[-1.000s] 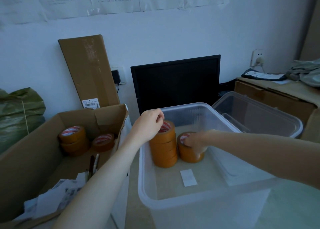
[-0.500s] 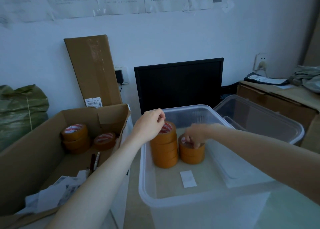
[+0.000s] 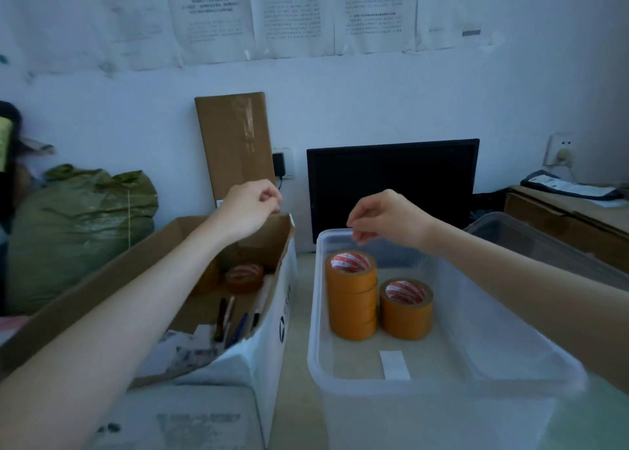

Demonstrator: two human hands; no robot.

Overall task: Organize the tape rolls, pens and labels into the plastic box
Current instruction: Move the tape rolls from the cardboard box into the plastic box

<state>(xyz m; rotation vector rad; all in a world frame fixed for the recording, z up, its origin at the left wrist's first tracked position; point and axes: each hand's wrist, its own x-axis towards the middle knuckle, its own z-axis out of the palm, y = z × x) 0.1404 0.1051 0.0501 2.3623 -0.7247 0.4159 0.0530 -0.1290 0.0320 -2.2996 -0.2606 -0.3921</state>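
A gap of bare table (image 3: 301,317) ran between the cardboard box (image 3: 102,289) and the plastic box (image 3: 442,386). Cardboard box held one tape roll (image 3: 244,277), pens (image 3: 235,320), and labels (image 3: 183,351). Plastic box held a tall tape stack (image 3: 352,294) touching a shorter stack (image 3: 406,308). Left hand (image 3: 250,211) hung above the cardboard box, right hand (image 3: 388,220) above the plastic box's far rim; both loosely curled, holding nothing.

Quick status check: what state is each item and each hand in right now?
Left hand: loosely curled, holding nothing, above the cardboard box.
Right hand: loosely curled, holding nothing, above the plastic box.
Taller tape stack: upright in plastic box.
Shorter tape stack: upright beside it.
Pens: in cardboard box.
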